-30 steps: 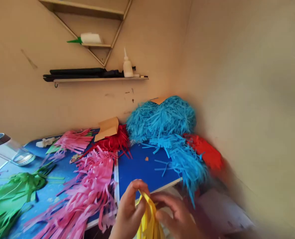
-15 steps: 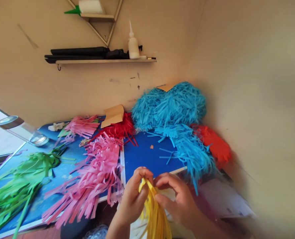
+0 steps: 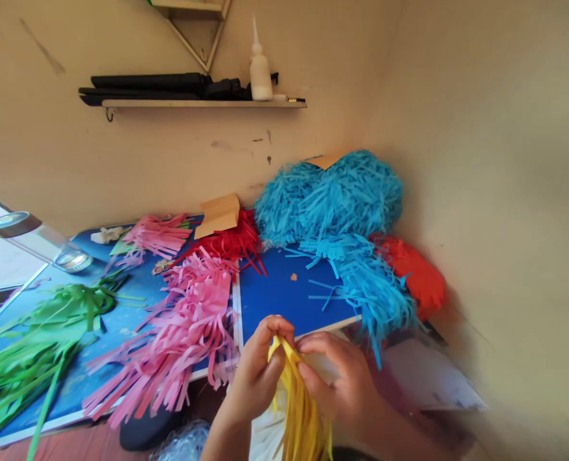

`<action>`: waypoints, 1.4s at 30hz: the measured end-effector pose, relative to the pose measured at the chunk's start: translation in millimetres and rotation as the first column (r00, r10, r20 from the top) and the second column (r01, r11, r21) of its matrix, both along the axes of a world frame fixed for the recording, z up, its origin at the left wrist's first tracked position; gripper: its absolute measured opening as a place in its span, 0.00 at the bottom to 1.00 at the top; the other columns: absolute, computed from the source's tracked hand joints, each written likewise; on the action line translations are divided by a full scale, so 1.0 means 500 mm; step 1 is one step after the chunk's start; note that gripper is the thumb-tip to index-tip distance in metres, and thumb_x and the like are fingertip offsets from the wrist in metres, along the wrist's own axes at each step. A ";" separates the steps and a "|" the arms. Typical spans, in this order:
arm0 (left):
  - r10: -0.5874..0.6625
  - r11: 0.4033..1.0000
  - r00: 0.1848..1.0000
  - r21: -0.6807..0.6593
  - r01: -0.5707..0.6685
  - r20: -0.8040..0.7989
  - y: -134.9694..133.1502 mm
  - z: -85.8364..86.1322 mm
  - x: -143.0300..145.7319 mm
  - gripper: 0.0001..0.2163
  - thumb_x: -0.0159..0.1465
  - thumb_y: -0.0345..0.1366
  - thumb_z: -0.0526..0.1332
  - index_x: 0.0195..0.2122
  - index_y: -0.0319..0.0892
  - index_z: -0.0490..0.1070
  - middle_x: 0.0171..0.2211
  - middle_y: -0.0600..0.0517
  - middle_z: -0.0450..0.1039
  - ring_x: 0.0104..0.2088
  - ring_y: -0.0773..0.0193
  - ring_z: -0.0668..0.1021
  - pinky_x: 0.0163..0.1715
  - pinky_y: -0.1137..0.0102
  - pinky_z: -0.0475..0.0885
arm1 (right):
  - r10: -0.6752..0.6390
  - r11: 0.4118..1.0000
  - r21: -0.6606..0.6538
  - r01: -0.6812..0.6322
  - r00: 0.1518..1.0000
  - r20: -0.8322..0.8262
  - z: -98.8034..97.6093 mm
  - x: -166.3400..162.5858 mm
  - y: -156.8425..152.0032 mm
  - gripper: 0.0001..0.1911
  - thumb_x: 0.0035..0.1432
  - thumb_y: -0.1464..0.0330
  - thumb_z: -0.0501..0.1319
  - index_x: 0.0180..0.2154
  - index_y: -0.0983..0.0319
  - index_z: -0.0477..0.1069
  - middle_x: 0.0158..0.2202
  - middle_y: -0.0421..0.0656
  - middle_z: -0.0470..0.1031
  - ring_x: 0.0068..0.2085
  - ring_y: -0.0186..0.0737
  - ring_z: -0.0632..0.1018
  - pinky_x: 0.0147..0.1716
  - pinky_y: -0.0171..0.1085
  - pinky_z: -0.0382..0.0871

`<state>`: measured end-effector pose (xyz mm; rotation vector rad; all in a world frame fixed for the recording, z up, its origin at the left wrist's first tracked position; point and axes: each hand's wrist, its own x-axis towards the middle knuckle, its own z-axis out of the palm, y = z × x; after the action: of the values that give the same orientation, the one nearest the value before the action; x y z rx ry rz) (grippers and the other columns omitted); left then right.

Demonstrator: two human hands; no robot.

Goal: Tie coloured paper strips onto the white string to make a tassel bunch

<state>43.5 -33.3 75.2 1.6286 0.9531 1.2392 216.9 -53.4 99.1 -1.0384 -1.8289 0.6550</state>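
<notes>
Yellow paper fringe (image 3: 300, 410) hangs at the near edge of the blue table (image 3: 284, 298), its top pinched between the left hand (image 3: 257, 378) and right hand (image 3: 342, 384), apparently mid-gathering; the next move likely calls for keeping both grips tight.

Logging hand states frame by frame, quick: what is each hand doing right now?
Left hand: closed, pinching the top of the yellow paper strips.
Right hand: closed, pinching the same yellow paper strips.
</notes>
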 end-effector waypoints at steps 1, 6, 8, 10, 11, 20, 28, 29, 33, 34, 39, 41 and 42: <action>0.015 1.000 1.000 -0.006 -0.015 0.016 0.002 -0.003 0.001 0.15 0.59 0.22 0.51 0.43 0.46 0.67 0.34 0.54 0.70 0.37 0.64 0.74 0.53 0.63 0.65 | -0.012 0.999 0.032 0.010 0.996 0.084 -0.002 -0.001 -0.002 0.10 0.58 0.71 0.59 0.43 0.57 0.71 0.40 0.44 0.80 0.40 0.42 0.79 0.42 0.38 0.71; 0.157 0.987 0.987 0.030 -0.158 0.033 -0.014 -0.012 0.022 0.14 0.65 0.32 0.55 0.51 0.47 0.68 0.52 0.46 0.70 0.57 0.55 0.71 0.62 0.55 0.60 | -0.065 0.998 0.030 0.058 0.934 0.351 -0.014 -0.003 0.008 0.05 0.57 0.73 0.55 0.33 0.59 0.69 0.28 0.42 0.77 0.30 0.41 0.77 0.30 0.35 0.65; 0.191 0.981 0.981 0.038 -0.190 -0.038 -0.029 -0.011 0.035 0.21 0.65 0.38 0.59 0.60 0.50 0.63 0.66 0.44 0.56 0.67 0.50 0.58 0.62 0.54 0.61 | -0.111 0.994 0.050 0.100 0.927 0.358 -0.013 -0.001 0.019 0.05 0.56 0.72 0.55 0.29 0.59 0.66 0.25 0.41 0.75 0.27 0.39 0.75 0.27 0.34 0.60; 0.193 0.981 0.974 0.038 -0.190 -0.120 -0.038 -0.006 0.041 0.27 0.65 0.40 0.60 0.65 0.51 0.57 0.68 0.44 0.52 0.68 0.50 0.58 0.61 0.56 0.64 | -0.097 0.995 0.049 0.085 0.924 0.371 -0.004 0.002 0.032 0.04 0.55 0.73 0.56 0.30 0.59 0.66 0.26 0.41 0.75 0.27 0.38 0.75 0.26 0.34 0.57; 0.192 0.981 0.967 0.048 -0.186 -0.167 -0.038 -0.002 0.041 0.27 0.65 0.40 0.60 0.65 0.50 0.56 0.67 0.44 0.56 0.66 0.51 0.61 0.60 0.57 0.66 | -0.076 0.997 0.043 0.065 0.918 0.389 0.004 0.005 0.040 0.04 0.55 0.73 0.56 0.30 0.59 0.67 0.26 0.40 0.76 0.27 0.38 0.75 0.26 0.34 0.57; 0.194 0.981 0.696 0.120 -0.154 -0.692 0.041 0.096 -0.029 0.15 0.65 0.36 0.49 0.42 0.42 0.75 0.27 0.51 0.78 0.25 0.64 0.78 0.26 0.73 0.66 | 0.083 0.996 -0.065 -0.057 0.845 0.529 0.104 0.030 0.149 0.07 0.57 0.71 0.60 0.37 0.57 0.75 0.32 0.36 0.79 0.34 0.38 0.79 0.29 0.32 0.60; 0.049 0.999 0.606 0.026 -0.048 -0.794 0.065 0.137 -0.050 0.11 0.63 0.38 0.48 0.25 0.44 0.63 0.20 0.56 0.67 0.21 0.66 0.71 0.23 0.72 0.55 | 0.109 0.994 -0.043 -0.103 0.810 0.576 0.147 0.044 0.190 0.09 0.59 0.72 0.61 0.41 0.58 0.75 0.38 0.38 0.80 0.39 0.41 0.79 0.35 0.33 0.63; 0.029 0.999 0.605 0.006 -0.039 -0.796 0.064 0.139 -0.050 0.11 0.63 0.38 0.48 0.26 0.44 0.64 0.20 0.55 0.67 0.22 0.66 0.71 0.24 0.71 0.55 | 0.115 0.993 -0.043 -0.111 0.809 0.577 0.150 0.046 0.189 0.09 0.60 0.71 0.61 0.42 0.58 0.75 0.39 0.39 0.80 0.40 0.41 0.79 0.36 0.33 0.63; 0.040 0.996 0.577 -0.010 -0.084 -0.815 0.050 0.143 -0.040 0.11 0.64 0.38 0.48 0.27 0.44 0.63 0.20 0.56 0.66 0.22 0.66 0.70 0.24 0.71 0.54 | 0.107 0.990 0.005 -0.138 0.789 0.605 0.153 0.049 0.168 0.08 0.61 0.71 0.60 0.42 0.59 0.74 0.39 0.41 0.80 0.41 0.41 0.79 0.39 0.36 0.61; 0.064 0.994 0.571 0.004 -0.105 -0.818 0.044 0.142 -0.036 0.11 0.65 0.38 0.48 0.27 0.44 0.62 0.20 0.56 0.65 0.21 0.66 0.69 0.24 0.71 0.53 | 0.092 0.990 0.030 -0.141 0.781 0.618 0.152 0.049 0.160 0.07 0.61 0.71 0.60 0.42 0.60 0.74 0.38 0.42 0.80 0.40 0.42 0.79 0.39 0.37 0.60; 0.095 0.991 0.627 0.015 -0.131 -0.773 0.027 0.130 -0.022 0.09 0.64 0.36 0.49 0.28 0.43 0.63 0.22 0.55 0.68 0.24 0.66 0.70 0.25 0.71 0.54 | 0.092 0.986 0.055 -0.159 0.785 0.612 0.146 0.049 0.137 0.06 0.60 0.73 0.60 0.40 0.60 0.74 0.36 0.40 0.79 0.38 0.40 0.78 0.39 0.37 0.58; 0.062 0.994 0.676 -0.017 -0.111 -0.734 0.025 0.126 -0.022 0.09 0.65 0.37 0.50 0.30 0.43 0.65 0.24 0.55 0.69 0.25 0.66 0.70 0.26 0.72 0.55 | 0.116 0.986 0.029 -0.162 0.806 0.581 0.145 0.052 0.137 0.06 0.60 0.73 0.61 0.39 0.59 0.74 0.36 0.39 0.80 0.37 0.39 0.78 0.39 0.37 0.58; 0.048 0.994 0.698 -0.032 -0.101 -0.714 0.025 0.125 -0.023 0.09 0.66 0.39 0.51 0.31 0.43 0.66 0.25 0.55 0.69 0.25 0.66 0.70 0.26 0.72 0.55 | 0.128 0.986 0.015 -0.165 0.815 0.565 0.145 0.054 0.138 0.06 0.59 0.73 0.61 0.39 0.59 0.74 0.36 0.38 0.80 0.37 0.39 0.77 0.38 0.36 0.58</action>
<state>32.0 -20.8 137.8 2.0759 1.5252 0.5698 243.8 15.4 171.7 -1.1343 -2.4496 0.3910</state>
